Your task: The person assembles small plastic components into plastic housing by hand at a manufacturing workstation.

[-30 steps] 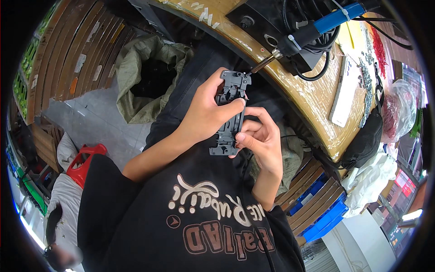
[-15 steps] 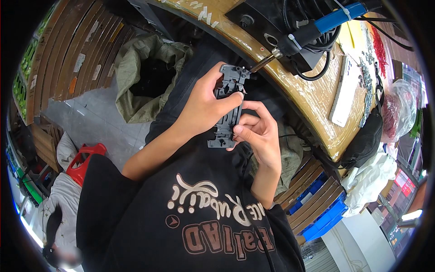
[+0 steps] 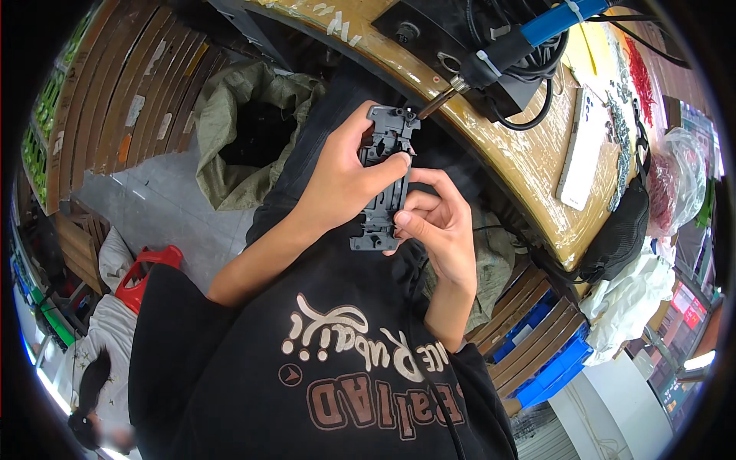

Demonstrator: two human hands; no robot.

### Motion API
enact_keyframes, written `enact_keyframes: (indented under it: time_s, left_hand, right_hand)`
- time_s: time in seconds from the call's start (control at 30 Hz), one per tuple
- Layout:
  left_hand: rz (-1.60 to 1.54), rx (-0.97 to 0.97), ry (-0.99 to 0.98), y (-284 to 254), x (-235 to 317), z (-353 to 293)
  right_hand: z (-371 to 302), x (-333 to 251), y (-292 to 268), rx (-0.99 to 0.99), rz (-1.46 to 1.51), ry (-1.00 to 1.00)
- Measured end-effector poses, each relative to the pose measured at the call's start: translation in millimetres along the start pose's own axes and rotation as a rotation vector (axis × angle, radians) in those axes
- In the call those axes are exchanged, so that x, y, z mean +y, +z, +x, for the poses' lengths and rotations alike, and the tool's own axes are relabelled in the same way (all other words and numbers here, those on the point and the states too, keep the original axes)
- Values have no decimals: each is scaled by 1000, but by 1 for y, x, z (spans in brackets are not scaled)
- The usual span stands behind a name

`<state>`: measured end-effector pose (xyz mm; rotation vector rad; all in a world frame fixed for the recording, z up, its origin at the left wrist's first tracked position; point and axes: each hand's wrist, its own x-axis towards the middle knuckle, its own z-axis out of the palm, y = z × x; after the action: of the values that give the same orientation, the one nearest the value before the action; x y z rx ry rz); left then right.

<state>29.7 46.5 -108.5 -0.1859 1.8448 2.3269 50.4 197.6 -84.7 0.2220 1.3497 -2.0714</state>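
A dark grey plastic chassis point(image 3: 377, 239), long and narrow like a toy car's underside, is held upright in front of my lap. My left hand point(image 3: 343, 178) grips its upper part from the left, thumb laid across the middle. On its lower right edge, my right hand point(image 3: 442, 234) pinches with thumb and fingers. The metal tip of a blue-handled soldering iron point(image 3: 481, 69) points down at the chassis's upper right corner. Whether the tip touches the plastic I cannot tell. My fingers hide the back of the chassis and part of its middle.
The iron rests by a black box with coiled cables on a film-covered wooden table point(image 3: 491, 153). A white strip point(image 3: 580, 161) and red wires point(image 3: 641, 83) lie farther right. An open woven sack point(image 3: 218, 146) stands on the left, near a red plastic stool point(image 3: 143, 270).
The table and iron appear slightly shifted to the upper left in view. My hands and the chassis hold nearly the same pose.
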Motion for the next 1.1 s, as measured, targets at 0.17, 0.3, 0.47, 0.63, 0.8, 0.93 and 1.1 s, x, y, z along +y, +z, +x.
enact_keyframes:
  time_s: [0.17, 0.3, 0.47, 0.63, 0.8, 0.93, 1.1]
  left_hand:
    - [-46, 6, 18, 2, -7, -3]
    - [-38, 5, 4, 3, -7, -7]
    - [-9, -3, 16, 4, -2, -10]
    - [-35, 11, 6, 4, 0, -6]
    - [-27, -16, 62, 2, -7, -7]
    - [-20, -98, -107, -6, -28, -7]
    - [-19, -363, -247, -40, -31, 0]
  right_hand:
    - [0, 3, -5, -8, -37, 12]
    - [-3, 8, -7, -13, 4, 26]
    - [-6, 7, -4, -14, -9, -12]
    - [-3, 2, -5, -28, -5, 0]
    - [-4, 6, -6, -19, -26, -2]
    - [-4, 19, -19, 15, -131, 40]
    - [-71, 25, -111, 178, -376, 209]
